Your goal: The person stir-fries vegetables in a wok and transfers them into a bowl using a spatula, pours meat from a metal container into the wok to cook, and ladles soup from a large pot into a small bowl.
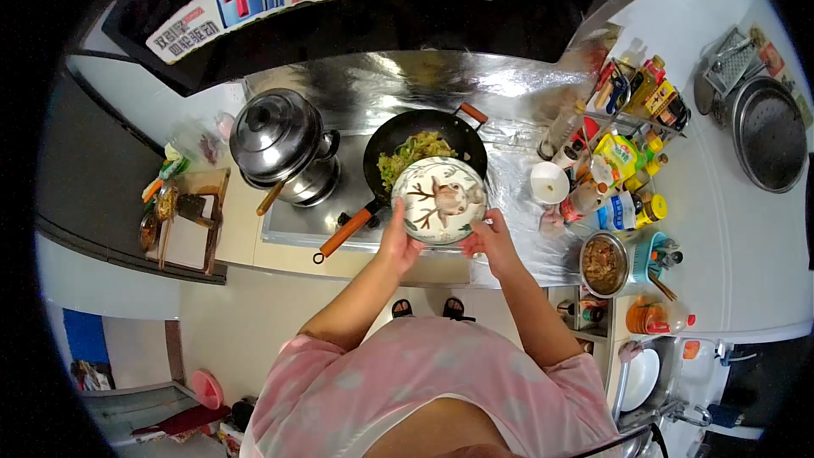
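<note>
A round white plate with a deer and branch pattern [439, 202] is held up in front of the body, over the near edge of the wok. My left hand [398, 237] grips its lower left rim, and my right hand [492, 240] grips its lower right rim. Chopped green and yellow food [413, 151] lies in the black wok [383, 137] on the stove. The wok's wooden handle [346, 233] points toward the lower left. Part of the wok and food is hidden behind the plate.
A lidded steel pot [275, 136] stands left of the wok. On the right are a white bowl [549, 182], several bottles, and a steel bowl of food [604, 263]. A cutting board [186, 242] lies far left; a sink [688, 369] is at lower right.
</note>
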{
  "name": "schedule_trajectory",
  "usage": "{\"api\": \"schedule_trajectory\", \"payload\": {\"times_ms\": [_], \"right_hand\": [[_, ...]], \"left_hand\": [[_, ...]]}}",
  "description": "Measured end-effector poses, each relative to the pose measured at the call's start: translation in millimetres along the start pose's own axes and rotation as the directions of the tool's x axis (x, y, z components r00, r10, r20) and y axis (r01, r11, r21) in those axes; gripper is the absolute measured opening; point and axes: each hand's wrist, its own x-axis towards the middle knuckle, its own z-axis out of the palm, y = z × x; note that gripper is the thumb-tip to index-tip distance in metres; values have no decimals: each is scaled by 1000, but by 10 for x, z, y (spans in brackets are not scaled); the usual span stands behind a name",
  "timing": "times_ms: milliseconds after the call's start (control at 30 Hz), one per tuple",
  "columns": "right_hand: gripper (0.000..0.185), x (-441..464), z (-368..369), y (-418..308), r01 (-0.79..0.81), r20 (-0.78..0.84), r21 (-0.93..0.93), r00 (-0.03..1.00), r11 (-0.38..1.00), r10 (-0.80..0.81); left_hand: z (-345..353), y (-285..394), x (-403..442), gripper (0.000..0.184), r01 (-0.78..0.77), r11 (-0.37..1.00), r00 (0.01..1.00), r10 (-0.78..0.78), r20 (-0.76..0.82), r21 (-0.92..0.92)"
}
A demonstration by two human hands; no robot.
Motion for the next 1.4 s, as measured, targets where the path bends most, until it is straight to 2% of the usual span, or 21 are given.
{"api": "schedule_trajectory", "payload": {"times_ms": [67,100,133,167,200,267,367,467,533,567,600,667,767,867,933,1033,1133,1167,1267,1333,1400], "right_hand": [[31,54,82,25,-43,74,-69,996,997,48],[34,92,69,90,177,56,-386,984,905,-169],[36,137,10,156,350,113,-657,922,668,-371],[38,167,-52,199,445,234,-835,819,322,-524],[40,135,-80,167,436,352,-900,730,3,-586],[48,67,-128,228,315,350,-936,790,-157,-503],[53,84,-68,271,27,15,-990,996,137,-85],[55,223,-136,469,51,20,-980,987,192,-161],[54,108,18,140,53,16,-982,979,179,-203],[52,44,-11,10,149,102,-977,956,153,-276],[47,-52,31,-225,116,85,-983,975,140,-207],[42,-314,158,-628,141,150,-988,959,-55,-242],[41,-589,445,-962,-23,-4,-973,996,-228,-87],[41,-454,506,-591,42,78,-959,990,-280,-117],[42,-228,508,-290,-1,20,-992,986,-124,-165],[37,-55,445,-33,112,31,-969,939,220,-342],[37,38,404,25,152,-7,-927,907,344,-421],[38,112,393,46,84,-62,-930,923,359,-379],[46,529,153,484,217,81,-927,912,307,-402],[48,410,419,429,0,-55,-971,973,240,-225],[47,301,387,544,85,35,-986,948,146,-317]], "left_hand": [[-315,102,12,63,-57,998,998,56,-6,-27],[-440,190,-27,62,-61,998,997,59,-57,-35],[-551,280,-66,61,-68,997,992,63,-106,-42],[-672,374,-116,59,-95,993,990,87,-109,-68],[-782,459,-185,57,-121,988,987,110,-115,-95],[-967,661,-363,60,-140,990,974,132,-184,-31],[-1285,801,-554,64,-184,983,969,180,-167,-10],[-1386,910,-746,65,-193,981,961,192,-197,12],[-1521,933,-762,66,-173,985,961,172,-217,17],[-1522,961,-806,66,-166,986,960,165,-225,17],[-1536,987,-832,66,-157,988,961,156,-230,17],[-1610,1024,-840,66,-129,991,972,132,-194,30],[-1726,999,-774,64,-115,993,983,116,-143,18],[-1674,1044,-779,63,-108,994,978,102,-182,-28],[-1822,1005,-705,64,-86,996,982,83,-170,-13],[-1750,1086,-790,65,-104,994,981,99,-166,-23],[-1770,1102,-823,65,-122,992,981,118,-153,-17],[-1781,1104,-824,65,-124,992,982,121,-147,-9],[-1684,1126,-880,64,-116,993,976,116,-185,13],[-1752,1050,-786,64,-129,991,983,123,-136,-36],[-1751,1034,-735,64,-141,988,985,134,-107,-65]]}}
